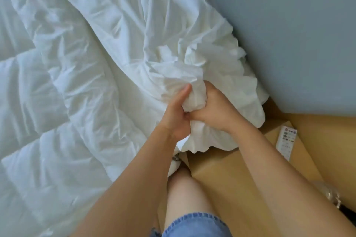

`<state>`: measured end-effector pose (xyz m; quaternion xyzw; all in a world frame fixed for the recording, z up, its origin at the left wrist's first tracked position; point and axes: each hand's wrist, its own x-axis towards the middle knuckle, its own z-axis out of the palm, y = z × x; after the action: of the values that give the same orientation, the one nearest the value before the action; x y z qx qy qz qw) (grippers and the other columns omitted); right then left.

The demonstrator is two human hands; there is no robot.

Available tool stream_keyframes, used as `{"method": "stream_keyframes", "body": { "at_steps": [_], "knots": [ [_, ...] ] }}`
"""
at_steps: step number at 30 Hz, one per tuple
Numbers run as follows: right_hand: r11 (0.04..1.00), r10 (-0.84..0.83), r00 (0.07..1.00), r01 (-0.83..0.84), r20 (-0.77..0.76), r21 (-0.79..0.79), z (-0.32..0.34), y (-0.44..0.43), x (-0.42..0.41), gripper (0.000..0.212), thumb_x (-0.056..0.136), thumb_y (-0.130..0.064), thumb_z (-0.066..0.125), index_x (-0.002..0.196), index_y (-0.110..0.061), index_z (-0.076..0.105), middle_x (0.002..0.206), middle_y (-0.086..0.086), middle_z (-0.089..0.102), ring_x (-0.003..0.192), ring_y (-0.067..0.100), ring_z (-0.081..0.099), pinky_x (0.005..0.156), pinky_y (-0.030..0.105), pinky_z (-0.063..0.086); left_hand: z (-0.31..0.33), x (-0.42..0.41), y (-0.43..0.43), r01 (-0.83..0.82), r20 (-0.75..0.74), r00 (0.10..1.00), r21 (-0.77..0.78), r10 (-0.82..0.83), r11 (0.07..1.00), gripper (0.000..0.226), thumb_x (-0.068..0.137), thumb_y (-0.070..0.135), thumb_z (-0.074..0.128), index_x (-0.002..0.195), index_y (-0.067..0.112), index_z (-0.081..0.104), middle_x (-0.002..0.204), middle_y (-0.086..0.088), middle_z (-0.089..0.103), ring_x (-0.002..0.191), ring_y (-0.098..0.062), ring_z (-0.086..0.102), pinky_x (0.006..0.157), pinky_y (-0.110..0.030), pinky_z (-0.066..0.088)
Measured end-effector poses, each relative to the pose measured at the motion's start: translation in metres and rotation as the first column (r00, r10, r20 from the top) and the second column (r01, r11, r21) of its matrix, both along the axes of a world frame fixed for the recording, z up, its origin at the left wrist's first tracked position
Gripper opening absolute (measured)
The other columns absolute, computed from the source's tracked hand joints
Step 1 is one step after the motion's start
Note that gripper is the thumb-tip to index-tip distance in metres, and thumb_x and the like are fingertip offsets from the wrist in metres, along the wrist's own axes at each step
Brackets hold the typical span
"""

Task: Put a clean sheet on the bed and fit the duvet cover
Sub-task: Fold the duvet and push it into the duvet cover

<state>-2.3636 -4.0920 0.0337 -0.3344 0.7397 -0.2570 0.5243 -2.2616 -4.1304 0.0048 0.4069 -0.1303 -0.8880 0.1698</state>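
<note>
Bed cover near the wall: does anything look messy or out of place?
Yes. The duvet cover is crumpled into a wad, gripped by the left hand and right hand; the quilted duvet beside it lies uncovered.

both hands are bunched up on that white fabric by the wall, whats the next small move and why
Probably a short tug toward the body, to draw the gathered corner out and flatten it. The left hand and the right hand both grip the duvet cover in one tight wad. The cover lies heavily wrinkled by the wall, and the quilted duvet beside it lies uncovered.
</note>
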Motion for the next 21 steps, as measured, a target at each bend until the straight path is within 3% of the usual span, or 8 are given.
{"method": "stream_keyframes", "body": {
  "at_steps": [3,6,9,11,13,16,19,21],
  "knots": [
    [1.0,0.009,0.988,-0.007,-0.154,0.018,-0.029,0.011,0.026,0.043,0.072,-0.023,0.072,0.11,-0.024,0.052,0.09,-0.012,0.063,0.085,0.011,0.062,0.072,0.033,0.054,-0.018,0.022,0.015,-0.051,0.079,0.996,-0.03,0.053,0.998,0.049,0.081,0.039,0.053,0.121,0.01,0.057,0.116,-0.01,0.063,0.122,-0.028,0.054,0.107,-0.043,0.04],
    [1.0,-0.016,0.936,0.009,-0.351,-0.021,-0.045,0.026,0.045,0.036,0.076,-0.023,0.069,0.107,-0.015,0.053,0.078,-0.007,0.059,0.074,0.02,0.059,0.064,0.036,0.052,-0.019,0.048,0.022,0.118,0.262,0.961,-0.114,-0.085,0.986,0.044,0.077,0.041,0.06,0.112,0.014,0.064,0.107,0.001,0.069,0.108,-0.014,0.063,0.097,-0.031,0.046],
    [0.996,-0.076,0.902,0.051,-0.425,-0.069,-0.056,0.041,0.06,0.027,0.077,-0.017,0.068,0.097,-0.007,0.053,0.073,0.001,0.057,0.069,0.027,0.057,0.058,0.033,0.045,-0.032,0.1,0.045,0.386,0.687,0.723,-0.319,-0.07,0.866,0.025,0.081,0.035,0.066,0.103,0.024,0.062,0.099,0.019,0.063,0.098,-0.001,0.058,0.085,-0.019,0.041],
    [0.998,-0.065,0.906,0.048,-0.418,-0.052,-0.062,0.043,0.071,0.02,0.076,-0.011,0.065,0.091,-0.005,0.053,0.074,0.007,0.059,0.071,0.029,0.057,0.059,0.034,0.045,-0.047,0.142,0.061,0.726,0.876,0.479,-0.363,-0.051,0.584,0.027,0.086,0.028,0.064,0.112,0.023,0.06,0.111,0.016,0.059,0.106,-0.004,0.052,0.089,-0.018,0.035],
    [0.999,-0.036,0.914,0.03,-0.404,-0.022,-0.069,0.043,0.081,0.018,0.075,-0.01,0.063,0.088,-0.007,0.051,0.075,0.007,0.059,0.073,0.029,0.057,0.06,0.033,0.045,-0.068,0.174,0.071,0.95,0.951,0.291,-0.276,-0.104,0.144,0.038,0.087,0.03,0.061,0.124,0.02,0.057,0.124,0.007,0.057,0.12,-0.014,0.047,0.104,-0.026,0.026],
    [1.0,-0.028,0.911,0.031,-0.411,0.001,-0.081,0.045,0.088,0.019,0.075,-0.011,0.063,0.088,-0.013,0.049,0.077,0.002,0.056,0.076,0.027,0.057,0.062,0.03,0.044,-0.096,0.185,0.081,0.899,0.986,0.135,-0.165,-0.101,-0.405,0.067,0.085,0.048,0.058,0.141,0.016,0.039,0.144,0.0,0.041,0.139,-0.02,0.026,0.113,-0.038,-0.007],
    [0.999,-0.049,0.891,0.046,-0.451,-0.017,-0.091,0.05,0.091,0.023,0.075,-0.013,0.064,0.095,-0.009,0.053,0.082,0.003,0.059,0.079,0.027,0.059,0.066,0.034,0.047,-0.121,0.17,0.096,0.72,0.999,-0.018,-0.022,-0.05,-0.694,0.098,0.078,0.058,0.061,0.148,0.006,0.016,0.147,-0.009,0.034,0.139,-0.029,0.025,0.114,-0.047,-0.009],
    [0.998,-0.065,0.879,0.054,-0.472,-0.037,-0.093,0.052,0.094,0.027,0.074,-0.014,0.064,0.098,-0.008,0.054,0.084,0.002,0.06,0.08,0.026,0.059,0.067,0.033,0.048,-0.126,0.169,0.096,0.616,0.996,-0.083,0.083,0.04,-0.783,0.07,0.087,0.04,0.058,0.14,0.004,0.03,0.131,-0.008,0.049,0.125,-0.029,0.042,0.115,-0.047,0.004]
  ]
}}
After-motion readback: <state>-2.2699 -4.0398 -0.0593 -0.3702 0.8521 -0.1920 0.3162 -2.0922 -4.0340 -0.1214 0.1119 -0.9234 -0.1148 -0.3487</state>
